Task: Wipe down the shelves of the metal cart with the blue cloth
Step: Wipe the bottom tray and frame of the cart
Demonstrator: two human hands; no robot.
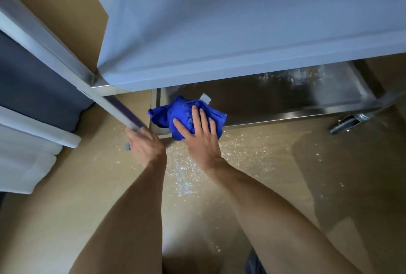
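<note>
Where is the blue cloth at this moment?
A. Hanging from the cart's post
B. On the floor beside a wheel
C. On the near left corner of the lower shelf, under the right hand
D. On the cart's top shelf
C: the right hand presses the cloth flat-fingered onto the near left corner of the lower shelf, while the left hand grips the post.

Two hands, left (146,144) and right (201,136), one blue cloth (175,113), two cart shelves, upper (241,32) and lower (274,96), one caster wheel (345,125).
</note>
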